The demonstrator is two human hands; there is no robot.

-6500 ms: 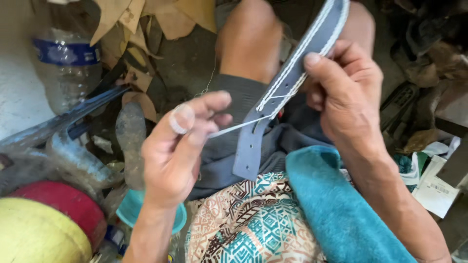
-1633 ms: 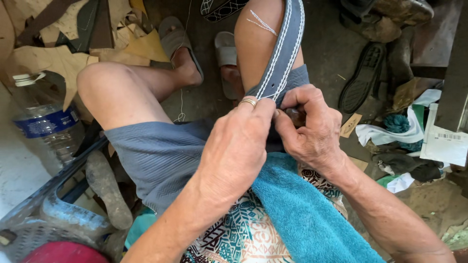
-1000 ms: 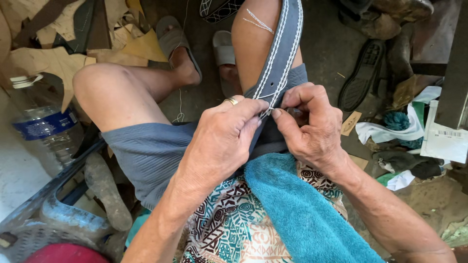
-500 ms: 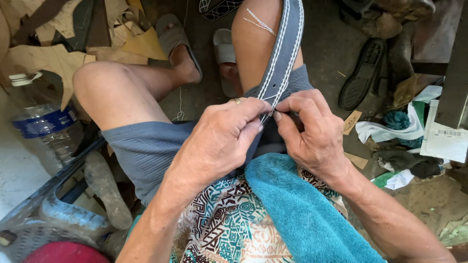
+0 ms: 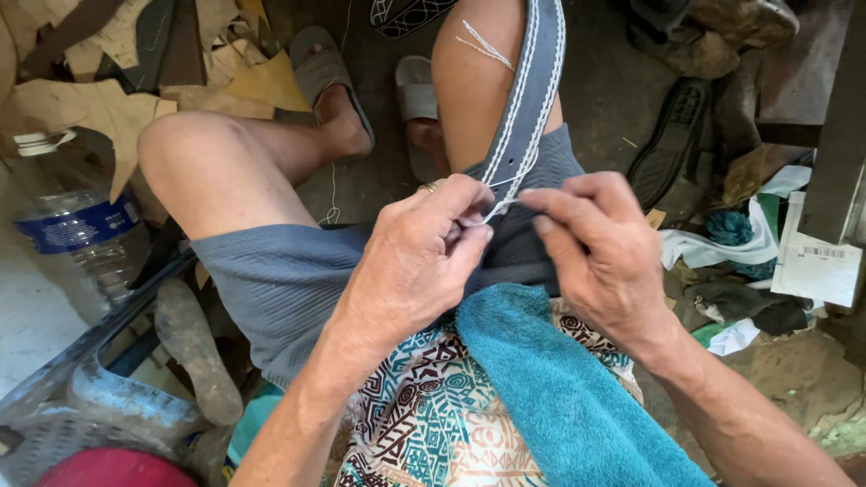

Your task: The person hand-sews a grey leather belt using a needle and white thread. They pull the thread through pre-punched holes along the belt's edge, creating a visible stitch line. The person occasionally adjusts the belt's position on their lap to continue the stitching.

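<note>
Left hand (image 5: pixel 410 266) pinched a thin white thread (image 5: pixel 494 209) between thumb and forefinger, closed tight, right at the edge of the grey leather strap with white stitching (image 5: pixel 523 117). Right hand (image 5: pixel 595 252), fingers curled, gripped the strap's lower end beside it. That strap lay along the right thigh, above a teal terry towel (image 5: pixel 559 397) on the lap.
</note>
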